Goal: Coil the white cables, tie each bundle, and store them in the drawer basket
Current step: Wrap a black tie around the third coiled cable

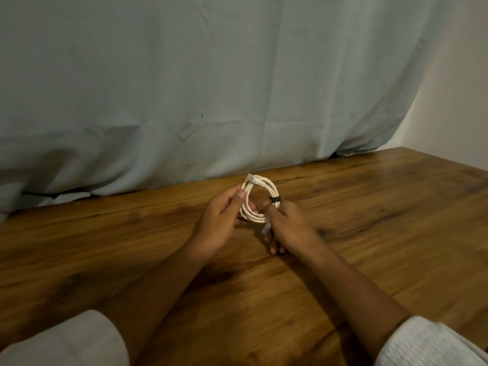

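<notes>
Both hands grip a coiled white cable (pixel 260 199), black-tied.

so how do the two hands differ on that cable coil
The left hand pinches the white cable coil at its left side; the right hand grips its right side. The black tie sits by the right hand, away from the left hand. Both hold the coil over the wooden table.
</notes>
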Demonstrator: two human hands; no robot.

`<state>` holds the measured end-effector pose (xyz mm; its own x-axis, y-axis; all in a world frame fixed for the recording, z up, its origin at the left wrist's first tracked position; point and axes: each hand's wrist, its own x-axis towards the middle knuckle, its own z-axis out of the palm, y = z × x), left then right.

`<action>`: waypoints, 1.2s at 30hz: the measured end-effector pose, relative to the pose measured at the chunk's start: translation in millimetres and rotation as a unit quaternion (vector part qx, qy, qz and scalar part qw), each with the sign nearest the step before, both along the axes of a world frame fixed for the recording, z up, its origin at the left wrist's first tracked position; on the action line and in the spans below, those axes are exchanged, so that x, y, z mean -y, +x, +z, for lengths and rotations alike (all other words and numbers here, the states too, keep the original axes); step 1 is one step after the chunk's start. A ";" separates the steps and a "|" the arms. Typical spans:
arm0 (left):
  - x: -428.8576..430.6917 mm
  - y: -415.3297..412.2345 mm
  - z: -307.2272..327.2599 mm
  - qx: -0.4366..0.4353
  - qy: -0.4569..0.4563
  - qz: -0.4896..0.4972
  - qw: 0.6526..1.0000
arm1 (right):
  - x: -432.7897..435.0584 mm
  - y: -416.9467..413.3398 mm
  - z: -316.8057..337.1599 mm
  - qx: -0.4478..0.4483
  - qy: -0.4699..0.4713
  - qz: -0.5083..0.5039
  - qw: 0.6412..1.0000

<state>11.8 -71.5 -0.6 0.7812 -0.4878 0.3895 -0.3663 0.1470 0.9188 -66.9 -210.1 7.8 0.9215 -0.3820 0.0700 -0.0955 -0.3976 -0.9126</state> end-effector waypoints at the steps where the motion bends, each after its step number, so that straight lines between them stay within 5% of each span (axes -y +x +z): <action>1: 0.4 1.3 -0.1 -0.014 -0.006 -0.002 1.000 | 1.3 1.1 -1.7 0.010 -0.030 -0.009 0.999; 6: 2.7 2.8 -2.3 -0.057 0.017 -0.012 0.998 | 11.3 1.9 -8.1 0.101 -0.267 -0.040 0.958; 13: -0.4 9.5 -0.2 -0.068 0.008 0.024 0.997 | 6.3 6.4 -6.8 0.144 -0.421 -0.005 0.895; 20: -0.9 7.5 1.1 -0.029 -0.008 0.031 0.999 | -3.2 6.9 -9.3 0.131 -0.426 -0.024 0.895; 28: -3.9 5.3 2.5 -0.033 -0.010 0.056 0.998 | -6.7 2.9 -14.0 0.117 -0.238 0.034 0.964; 36: -17.8 -2.3 -4.3 0.065 0.078 0.037 0.994 | -7.3 -11.6 -11.4 0.095 -0.274 -0.009 0.957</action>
<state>9.5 -53.6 -4.9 0.7654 -0.4932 0.4134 -0.4876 -0.0252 0.8727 -78.5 -202.9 -3.7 0.8663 -0.2551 0.4295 0.0404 -0.8213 -0.5691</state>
